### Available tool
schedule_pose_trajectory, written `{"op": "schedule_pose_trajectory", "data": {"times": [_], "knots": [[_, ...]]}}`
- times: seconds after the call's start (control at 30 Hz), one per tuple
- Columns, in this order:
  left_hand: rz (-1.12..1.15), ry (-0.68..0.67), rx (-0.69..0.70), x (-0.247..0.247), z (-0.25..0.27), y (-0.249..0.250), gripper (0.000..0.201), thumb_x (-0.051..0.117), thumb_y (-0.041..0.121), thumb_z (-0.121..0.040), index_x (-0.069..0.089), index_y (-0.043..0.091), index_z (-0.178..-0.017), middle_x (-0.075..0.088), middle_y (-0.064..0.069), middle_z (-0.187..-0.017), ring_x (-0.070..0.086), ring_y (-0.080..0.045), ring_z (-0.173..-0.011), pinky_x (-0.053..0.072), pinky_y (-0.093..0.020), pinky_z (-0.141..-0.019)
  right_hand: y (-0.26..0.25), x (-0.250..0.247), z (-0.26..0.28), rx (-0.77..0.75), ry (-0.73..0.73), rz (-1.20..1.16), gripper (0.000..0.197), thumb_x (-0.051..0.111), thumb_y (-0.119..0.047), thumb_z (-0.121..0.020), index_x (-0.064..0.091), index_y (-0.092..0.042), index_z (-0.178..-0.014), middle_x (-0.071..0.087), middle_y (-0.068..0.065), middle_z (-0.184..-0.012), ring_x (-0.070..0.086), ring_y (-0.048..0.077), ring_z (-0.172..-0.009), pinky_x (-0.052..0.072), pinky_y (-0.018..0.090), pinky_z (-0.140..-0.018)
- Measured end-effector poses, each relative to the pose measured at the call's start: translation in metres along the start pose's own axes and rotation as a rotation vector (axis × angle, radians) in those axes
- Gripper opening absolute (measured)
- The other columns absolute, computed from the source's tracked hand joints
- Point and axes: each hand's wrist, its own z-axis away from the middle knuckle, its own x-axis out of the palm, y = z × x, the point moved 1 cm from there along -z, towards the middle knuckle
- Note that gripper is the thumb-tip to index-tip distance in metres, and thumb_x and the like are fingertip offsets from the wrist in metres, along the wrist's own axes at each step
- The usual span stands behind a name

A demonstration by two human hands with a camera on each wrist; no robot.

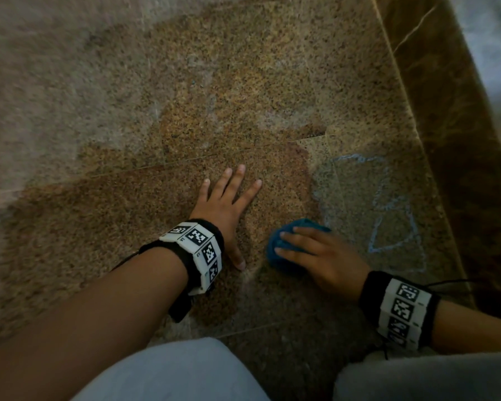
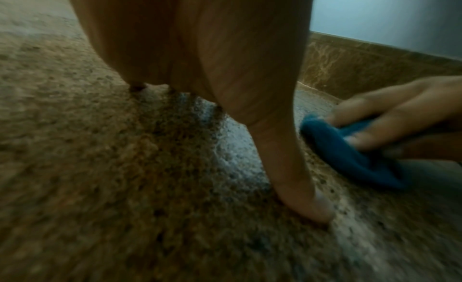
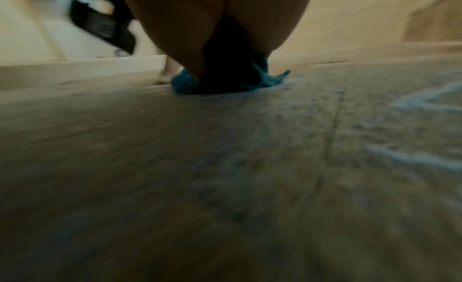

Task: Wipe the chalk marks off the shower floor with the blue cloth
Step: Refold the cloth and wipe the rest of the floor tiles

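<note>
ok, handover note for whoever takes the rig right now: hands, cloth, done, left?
Left hand: flat on the shower floor, fingers spread, holding nothing.
Right hand: presses the bunched blue cloth to the floor, fingers draped over it.
Done: darker, chalk-free patch around the left hand.
Left: pale blue chalk marks to the right of the cloth, near the raised curb, plus fainter outlines above them.

my left hand (image 1: 224, 206) is flat on the shower floor (image 1: 185, 96), speckled granite-like stone, grainy brown and black, mostly matt with paler hazy patches. under my right hand (image 1: 324, 260) the blue cloth (image 1: 278, 250) looks soft, fuzzy, bunched, no shine. the chalk marks (image 1: 394, 224) are powdery, pale blue, dry lines. the raised kerb (image 1: 451, 134) is veined brown stone, smoother, slightly glossy.
</note>
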Motion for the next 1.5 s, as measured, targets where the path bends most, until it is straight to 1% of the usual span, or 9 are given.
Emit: {"op": "schedule_pose_trajectory", "data": {"times": [0.2, 0.37, 0.47, 0.53, 0.7, 0.9, 1.1, 1.3, 1.5], "knots": [[0.006, -0.005, -0.002, 0.0, 0.001, 0.001, 0.157, 0.08, 0.073, -0.045, -0.041, 0.035, -0.137, -0.051, -0.002, -0.143, -0.037, -0.027, -0.139, -0.013, -0.054, -0.114, -0.013, 0.004, 0.015, -0.392, -0.136, -0.125, 0.029, 0.044, -0.023, -0.095, 0.065, -0.022, -0.114, 0.062, 0.003, -0.126, 0.055, 0.024, -0.119, 0.05, 0.039, -0.091], [0.005, -0.004, -0.007, -0.001, 0.001, 0.001, 0.156, 0.081, 0.071, -0.046, -0.041, 0.035, -0.137, -0.051, -0.003, -0.143, -0.037, -0.027, -0.139, -0.012, -0.053, -0.114, 0.019, -0.008, 0.012, 0.039, 0.029, -0.032, 0.056, 0.08, -0.005, -0.064, 0.065, -0.019, -0.115, 0.062, 0.009, -0.125, 0.057, 0.032, -0.117, 0.05, 0.05, -0.088], [0.009, -0.008, -0.008, -0.001, 0.002, 0.001, 0.156, 0.081, 0.071, -0.047, -0.041, 0.035, -0.138, -0.051, -0.003, -0.143, -0.037, -0.027, -0.138, -0.013, -0.054, -0.114, -0.009, 0.003, 0.028, -0.238, -0.117, -0.144, 0.028, 0.054, -0.024, -0.087, 0.065, -0.023, -0.113, 0.061, 0.002, -0.127, 0.051, 0.024, -0.122, 0.053, 0.047, -0.087], [0.013, -0.017, -0.011, -0.001, 0.001, 0.002, 0.156, 0.081, 0.071, -0.047, -0.042, 0.035, -0.137, -0.052, -0.002, -0.142, -0.037, -0.027, -0.138, -0.012, -0.054, -0.114, -0.002, -0.003, 0.026, -0.326, -0.183, -0.15, 0.036, 0.034, -0.031, -0.099, 0.067, -0.024, -0.112, 0.062, 0.0, -0.126, 0.052, 0.022, -0.12, 0.054, 0.045, -0.087], [0.019, -0.008, -0.004, -0.003, 0.002, 0.001, 0.156, 0.081, 0.071, -0.046, -0.041, 0.035, -0.137, -0.051, -0.002, -0.143, -0.036, -0.027, -0.139, -0.011, -0.054, -0.114, 0.039, -0.024, 0.01, 0.124, 0.053, -0.101, 0.027, 0.056, -0.018, -0.085, 0.07, -0.015, -0.108, 0.065, 0.01, -0.119, 0.059, 0.032, -0.112, 0.051, 0.055, -0.086], [0.015, -0.019, -0.009, -0.002, 0.001, 0.002, 0.157, 0.081, 0.071, -0.046, -0.042, 0.035, -0.137, -0.052, -0.003, -0.142, -0.037, -0.027, -0.138, -0.012, -0.055, -0.114, 0.004, -0.013, 0.04, -0.286, -0.188, -0.137, 0.049, 0.024, -0.035, -0.102, 0.072, -0.026, -0.104, 0.064, -0.006, -0.122, 0.05, 0.014, -0.116, 0.046, 0.027, -0.094], [0.017, -0.007, -0.01, -0.002, 0.001, 0.001, 0.158, 0.081, 0.071, -0.045, -0.042, 0.036, -0.136, -0.052, -0.002, -0.142, -0.037, -0.027, -0.139, -0.011, -0.054, -0.114, 0.031, -0.019, 0.035, 0.131, 0.097, -0.148, 0.05, 0.024, -0.037, -0.101, 0.071, -0.02, -0.107, 0.066, 0.003, -0.119, 0.052, 0.019, -0.11, 0.049, 0.033, -0.089], [0.03, -0.016, -0.003, -0.002, 0.001, 0.0, 0.157, 0.082, 0.07, -0.046, -0.041, 0.036, -0.137, -0.052, -0.002, -0.142, -0.037, -0.027, -0.138, -0.012, -0.055, -0.114, 0.008, -0.011, 0.04, -0.291, -0.131, -0.151, 0.049, 0.024, -0.034, -0.102, 0.073, -0.026, -0.102, 0.065, -0.005, -0.12, 0.051, 0.012, -0.107, 0.045, 0.023, -0.09], [0.038, -0.002, 0.002, -0.004, 0.002, 0.001, 0.158, 0.083, 0.069, -0.043, -0.037, 0.036, -0.141, -0.05, -0.002, -0.144, -0.036, -0.027, -0.139, -0.01, -0.055, -0.115, 0.036, -0.015, 0.043, 0.054, 0.044, -0.169, 0.046, 0.026, -0.033, -0.101, 0.069, -0.022, -0.11, 0.063, 0.002, -0.123, 0.052, 0.02, -0.104, 0.044, 0.032, -0.089]]}}
